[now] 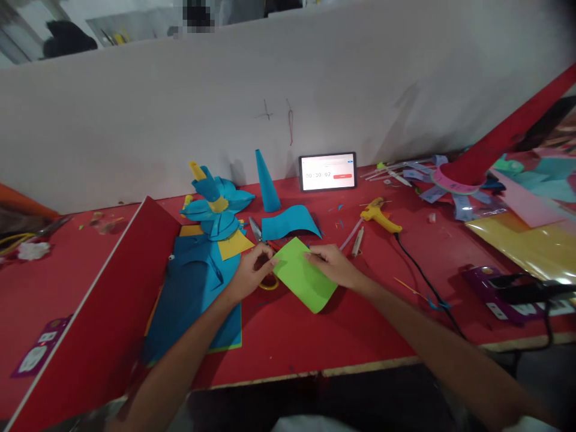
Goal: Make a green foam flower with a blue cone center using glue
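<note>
Two bare hands are seen in the head view, and both hold one light green sheet (306,282) above the red table (288,360). The left hand (251,273) pinches the left corner of this sheet between thumb and bent fingers. The right hand (333,264) holds the upper right edge, with its thumb lying on the sheet and the other fingers partly hidden, so I cannot tell how they are placed. The sheet is between the two hands, tilted, and its lower edge curls a little.

Just beyond the left hand are the blades of scissors (255,230), and next to its fingertips there is a yellow ring handle (269,286); I cannot tell if they belong together. To the left of the left hand lie dark blue sheets (180,306), partly under the forearm, with a yellow piece (236,244) on them. Farther beyond this hand is a blue paper flower (220,222).

Beyond both hands lies a curved blue piece (290,222), and behind it stand a blue cone (267,186) and a tablet (327,171). To the right of the right hand, and beyond it, lies a yellow glue gun (380,216).
</note>
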### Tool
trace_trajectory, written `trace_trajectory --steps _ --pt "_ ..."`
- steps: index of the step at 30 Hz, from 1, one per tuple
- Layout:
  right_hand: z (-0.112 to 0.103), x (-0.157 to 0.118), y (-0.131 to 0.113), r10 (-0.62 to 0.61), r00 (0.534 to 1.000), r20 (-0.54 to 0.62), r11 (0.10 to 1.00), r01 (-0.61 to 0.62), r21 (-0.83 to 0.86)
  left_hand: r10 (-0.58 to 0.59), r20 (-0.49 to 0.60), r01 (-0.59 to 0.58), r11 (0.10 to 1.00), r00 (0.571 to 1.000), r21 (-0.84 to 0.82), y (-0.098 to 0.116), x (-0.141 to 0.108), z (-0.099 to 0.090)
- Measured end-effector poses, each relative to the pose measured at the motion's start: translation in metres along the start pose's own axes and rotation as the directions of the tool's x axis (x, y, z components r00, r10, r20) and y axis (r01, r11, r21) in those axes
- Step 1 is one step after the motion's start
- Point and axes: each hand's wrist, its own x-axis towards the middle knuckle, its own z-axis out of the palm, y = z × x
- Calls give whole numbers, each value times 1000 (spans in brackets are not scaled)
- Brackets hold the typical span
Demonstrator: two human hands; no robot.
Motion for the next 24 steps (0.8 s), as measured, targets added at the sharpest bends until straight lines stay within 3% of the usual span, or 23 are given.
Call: trace_trajectory --steps 7,24 --pt "-2 1 0 -19 997 -75 1000 19 -6 17 -23 -17 1000 1000 -17 3 3 0" --pt "-2 4 5 -13 997 -81 999 10 -38 15 -120 -8 998 993 57 -3 7 0"
